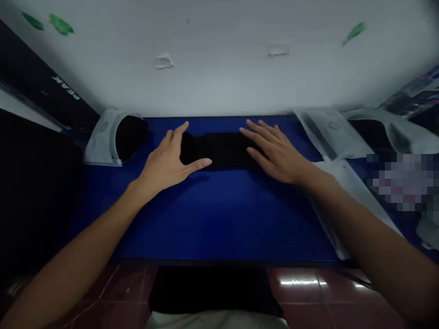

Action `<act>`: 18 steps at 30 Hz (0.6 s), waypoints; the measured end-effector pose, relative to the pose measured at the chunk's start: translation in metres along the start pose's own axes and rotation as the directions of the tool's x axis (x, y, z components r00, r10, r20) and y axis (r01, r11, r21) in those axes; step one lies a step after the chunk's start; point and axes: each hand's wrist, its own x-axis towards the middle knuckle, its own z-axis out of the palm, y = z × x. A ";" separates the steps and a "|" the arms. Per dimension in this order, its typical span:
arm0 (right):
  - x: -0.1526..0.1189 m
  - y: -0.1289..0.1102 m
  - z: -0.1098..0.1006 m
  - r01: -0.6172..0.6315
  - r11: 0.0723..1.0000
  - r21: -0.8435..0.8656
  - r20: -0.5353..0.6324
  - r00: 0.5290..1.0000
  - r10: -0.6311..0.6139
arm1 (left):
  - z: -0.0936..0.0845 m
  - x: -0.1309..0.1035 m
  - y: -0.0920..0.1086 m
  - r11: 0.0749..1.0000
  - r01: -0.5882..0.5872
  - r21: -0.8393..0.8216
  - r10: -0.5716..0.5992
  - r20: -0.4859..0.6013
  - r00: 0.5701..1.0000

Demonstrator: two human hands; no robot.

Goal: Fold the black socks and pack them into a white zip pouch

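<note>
A long, flat black bundle (222, 151), which looks like folded cloth, lies across the far part of the blue tabletop (219, 214). My left hand (168, 160) is at its left end, thumb stretched along the near edge and the other fingers pointing away, so the hand is open around that end. Over the right end rests my right hand (274, 153), palm down with its fingers spread. The bundle's right end is partly hidden under that hand. In the dim light its exact kind cannot be made out.
A frosted zip bag (103, 139) with a black item (130, 137) partly out of it lies at the left. More frosted bags (332, 132) lie at the right, one (360, 187) partly under my right forearm. A white wall (219, 82) rises behind the table.
</note>
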 end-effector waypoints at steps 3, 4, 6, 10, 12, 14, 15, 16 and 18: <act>0.002 -0.010 0.005 0.074 0.995 0.061 0.099 0.992 -0.080 | 0.005 0.000 -0.004 0.992 -0.092 -0.082 0.086 -0.079 0.993; 0.002 -0.012 0.006 0.079 0.995 0.062 0.116 0.990 -0.086 | 0.006 0.000 -0.005 0.990 -0.106 -0.095 0.096 -0.103 0.990; 0.002 -0.013 0.007 0.075 0.995 0.064 0.119 0.989 -0.082 | 0.007 0.000 -0.007 0.990 -0.090 -0.106 0.075 -0.131 0.989; 0.002 -0.012 0.006 0.086 0.993 0.086 0.090 0.991 -0.094 | 0.007 0.001 -0.010 0.987 0.057 -0.150 -0.074 -0.109 0.991; 0.003 -0.011 0.006 0.100 0.990 0.097 0.066 0.992 -0.107 | 0.009 0.002 -0.012 0.977 0.128 -0.168 -0.147 -0.103 0.984; 0.003 -0.009 0.007 0.114 0.987 0.114 0.048 0.992 -0.120 | 0.011 0.005 -0.015 0.971 0.151 -0.185 -0.172 -0.106 0.979; 0.004 -0.009 0.007 0.121 0.985 0.126 0.043 0.991 -0.127 | 0.013 0.006 -0.017 0.970 0.140 -0.197 -0.166 -0.120 0.979; 0.004 -0.008 0.007 0.132 0.982 0.137 0.037 0.990 -0.138 | 0.015 0.007 -0.019 0.970 0.117 -0.214 -0.151 -0.150 0.977; 0.005 -0.007 0.006 0.162 0.974 0.158 0.025 0.985 -0.168 | 0.019 0.010 -0.023 0.968 0.027 -0.251 -0.091 -0.247 0.965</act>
